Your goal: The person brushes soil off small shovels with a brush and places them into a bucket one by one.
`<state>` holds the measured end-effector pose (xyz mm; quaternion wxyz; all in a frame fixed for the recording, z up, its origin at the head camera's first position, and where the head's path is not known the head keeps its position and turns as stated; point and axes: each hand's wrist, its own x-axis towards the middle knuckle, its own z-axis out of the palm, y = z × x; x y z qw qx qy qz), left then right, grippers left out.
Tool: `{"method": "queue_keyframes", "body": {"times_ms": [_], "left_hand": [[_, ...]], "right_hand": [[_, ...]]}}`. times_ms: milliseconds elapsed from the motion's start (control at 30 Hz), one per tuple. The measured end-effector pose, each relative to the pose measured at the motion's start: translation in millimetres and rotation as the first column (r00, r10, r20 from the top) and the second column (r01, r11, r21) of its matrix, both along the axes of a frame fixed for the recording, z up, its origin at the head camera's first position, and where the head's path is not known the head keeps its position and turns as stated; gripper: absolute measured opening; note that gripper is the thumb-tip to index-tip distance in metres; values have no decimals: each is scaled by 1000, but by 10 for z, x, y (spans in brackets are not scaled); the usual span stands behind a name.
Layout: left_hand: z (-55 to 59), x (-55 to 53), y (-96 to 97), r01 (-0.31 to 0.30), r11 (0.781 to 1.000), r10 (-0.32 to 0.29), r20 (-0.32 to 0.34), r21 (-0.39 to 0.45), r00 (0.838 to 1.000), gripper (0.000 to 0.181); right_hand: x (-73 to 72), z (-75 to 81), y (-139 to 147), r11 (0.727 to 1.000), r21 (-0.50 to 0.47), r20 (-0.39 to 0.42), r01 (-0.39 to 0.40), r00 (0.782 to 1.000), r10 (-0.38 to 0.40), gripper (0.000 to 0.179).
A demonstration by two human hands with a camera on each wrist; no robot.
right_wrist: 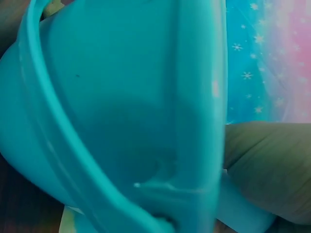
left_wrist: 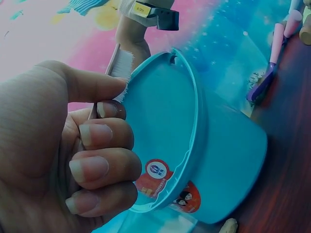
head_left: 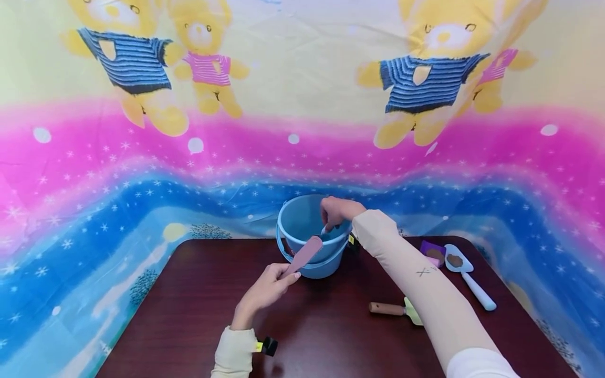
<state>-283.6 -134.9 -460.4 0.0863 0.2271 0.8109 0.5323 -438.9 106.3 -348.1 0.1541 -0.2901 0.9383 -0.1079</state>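
Observation:
My left hand pinches the end of a mauve scrubbing brush between thumb and fingers. The brush slants up in front of the rim of a light-blue bucket, and its white bristles show in the left wrist view. Over the far right of the rim, my right hand reaches down into the bucket with curled fingers. A small pale-blue end sticks out beside those fingers; I cannot tell what the hand holds. In the right wrist view the bucket's wall and handle hide that hand.
Right of the bucket lie a purple-and-pink scoop and a pale-blue trowel, both with brown clumps on them. Nearer, a green trowel with a wooden handle is partly behind the right sleeve. A bear-print cloth hangs behind the dark table.

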Motion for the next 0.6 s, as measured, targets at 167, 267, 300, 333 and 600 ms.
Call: {"method": "queue_keyframes", "body": {"times_ms": [167,267,300,333,600], "left_hand": [[16,7,20,-4,1000,4,-2,-9,1000,23],[25,20,23,-1,1000,1,-3,-14,1000,22],[27,24,23,0,1000,0,-3,-15,1000,22],[30,28,24,1,1000,-1,-2,-15,1000,22],[30,39,29,8,1000,-8,-2,-18,1000,24]], "right_hand": [[-5,-75,0,999,33,12,25,1000,-25,8],[-6,-120,7,998,55,24,43,999,-44,8],[-5,-132,8,997,65,27,47,998,-49,8],[-3,-140,9,996,76,24,52,998,-54,7],[52,-162,-4,984,165,15,59,998,-63,6]]}}
